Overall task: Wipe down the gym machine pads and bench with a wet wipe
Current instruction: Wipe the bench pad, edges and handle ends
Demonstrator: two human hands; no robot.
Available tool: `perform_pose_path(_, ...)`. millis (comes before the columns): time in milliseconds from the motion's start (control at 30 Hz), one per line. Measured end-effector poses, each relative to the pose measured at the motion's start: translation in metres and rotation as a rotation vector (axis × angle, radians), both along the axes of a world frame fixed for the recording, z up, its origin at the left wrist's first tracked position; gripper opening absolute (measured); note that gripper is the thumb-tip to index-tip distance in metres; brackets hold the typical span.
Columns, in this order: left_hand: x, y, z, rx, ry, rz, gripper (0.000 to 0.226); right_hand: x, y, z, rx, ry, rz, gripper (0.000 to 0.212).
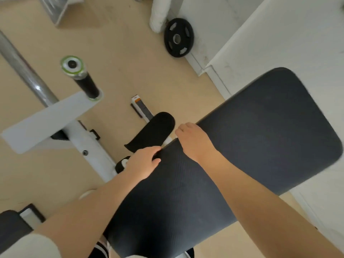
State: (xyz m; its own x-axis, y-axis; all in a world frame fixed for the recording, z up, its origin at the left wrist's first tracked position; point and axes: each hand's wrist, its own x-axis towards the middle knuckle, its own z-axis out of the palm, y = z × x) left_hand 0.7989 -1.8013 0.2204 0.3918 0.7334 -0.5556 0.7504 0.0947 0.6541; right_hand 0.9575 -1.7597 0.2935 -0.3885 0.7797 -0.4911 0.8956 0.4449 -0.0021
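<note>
- While both hands rest on the far edge of the large dark bench pad [242, 155], no wet wipe can be seen anywhere in the head view (it may be tucked under a palm, but that cannot be told).
- The left hand [143, 162] curls over the pad's edge, thumb on top and fingers wrapped down out of sight; it grips the pad rim, and whether anything lies between skin and pad is hidden.
- The right hand [193, 140] is folded over the same edge a little further along, knuckles up, fingers bent down past the rim; whether it holds a wipe I cannot tell.
- The pad's long axis runs from the lower left, close under the person's body, up to the right toward the white wall [279, 43]. Most of its unwiped-looking surface lies to the right of and behind the right hand, so that hand is the nearer one for a sweep along the length.
- Just beyond the edge sits a smaller black pad [154, 131], close to the left hand and lower down, on the white machine frame [89, 144].
- Other things: a black handle with a green-ringed cap [81, 77], a steel bar [22, 66], and a weight plate [178, 37] leaning at the wall on the floor [121, 53].
- No containers are in view, so there is nothing to report inside any.
</note>
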Motion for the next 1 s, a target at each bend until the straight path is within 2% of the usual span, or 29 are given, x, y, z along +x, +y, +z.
perform_pose_path(133, -0.037, -0.017, 0.011, 0.025, -0.060, 0.119, 0.040, -0.033, -0.010, -0.013, -0.095, 0.118, -0.153, 0.033)
perform_pose_path(267, -0.095, -0.021, 0.027, 0.093, -0.061, 0.318, 0.034, -0.091, -0.031, -0.004, -0.129, 0.612, -0.707, 0.027)
perform_pose_path(367, -0.131, -0.001, 0.036, 0.201, -0.065, 0.460, 0.030, -0.129, -0.029, 0.001, -0.178, 0.900, -1.090, 0.026)
perform_pose_path(467, -0.155, 0.031, 0.050, 0.292, -0.197, 0.750, 0.024, -0.157, -0.012, 0.002, -0.244, 1.137, -1.476, 0.021)
perform_pose_path(533, -0.165, 0.059, 0.061, 0.240, -0.347, 0.885, 0.027, -0.172, 0.005, 0.001, -0.261, 1.279, -1.687, 0.022)
perform_pose_path(600, -0.171, 0.089, 0.074, 0.116, -0.476, 0.844, 0.031, -0.187, 0.026, -0.002, -0.227, 1.329, -1.853, 0.029)
perform_pose_path(700, -0.182, 0.121, 0.083, -0.076, -0.579, 0.625, 0.029, -0.212, 0.062, -0.013, -0.172, 1.251, -2.040, 0.030)
perform_pose_path(800, -0.198, 0.142, 0.076, -0.115, -0.572, 0.465, 0.021, -0.233, 0.087, -0.026, -0.196, 1.269, -2.095, 0.027)
perform_pose_path(900, -0.205, 0.154, 0.074, -0.145, -0.540, 0.403, 0.020, -0.244, 0.094, -0.031, -0.197, 1.361, -2.124, 0.021)
perform_pose_path(1000, -0.205, 0.161, 0.078, -0.174, -0.520, 0.374, 0.022, -0.244, 0.087, -0.019, -0.145, 1.431, -2.028, 0.007)
